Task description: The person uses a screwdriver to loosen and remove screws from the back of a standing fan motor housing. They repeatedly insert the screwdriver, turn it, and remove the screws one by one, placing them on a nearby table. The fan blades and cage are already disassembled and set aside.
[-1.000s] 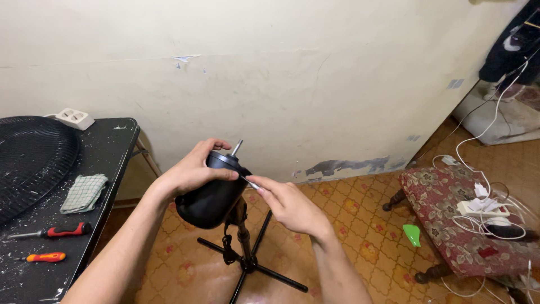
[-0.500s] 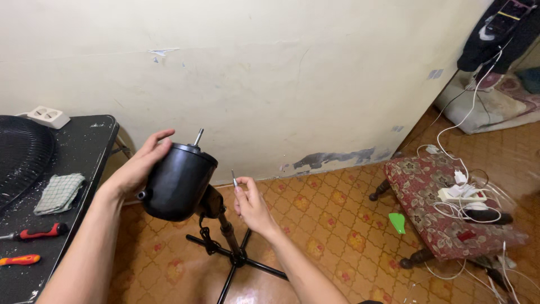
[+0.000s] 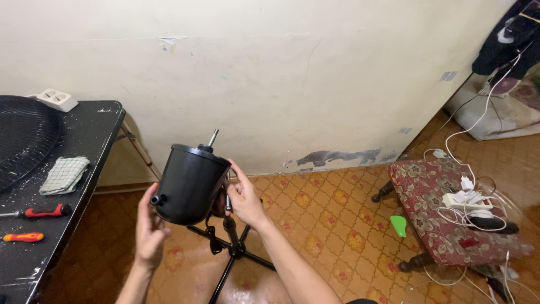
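Observation:
A black cylindrical fan motor housing [image 3: 191,183] with a metal shaft sticking up from its top sits on a black tripod stand [image 3: 233,250]. My left hand [image 3: 147,228] cups the housing's lower left side from beneath. My right hand [image 3: 243,197] presses against the right side of the housing, fingers near a small metal pin just under it. The stand's legs spread on the patterned floor below.
A black table [image 3: 90,141] at the left holds a black fan grille [image 3: 22,135], a folded cloth [image 3: 64,174], a red-handled screwdriver [image 3: 42,212], an orange one [image 3: 22,237] and a white power strip [image 3: 56,100]. A patterned footstool [image 3: 444,219] with cables stands at the right.
My left hand slid from the top of the housing down to its lower left side. My right hand came in from the open air to the housing's right side. The view came closer.

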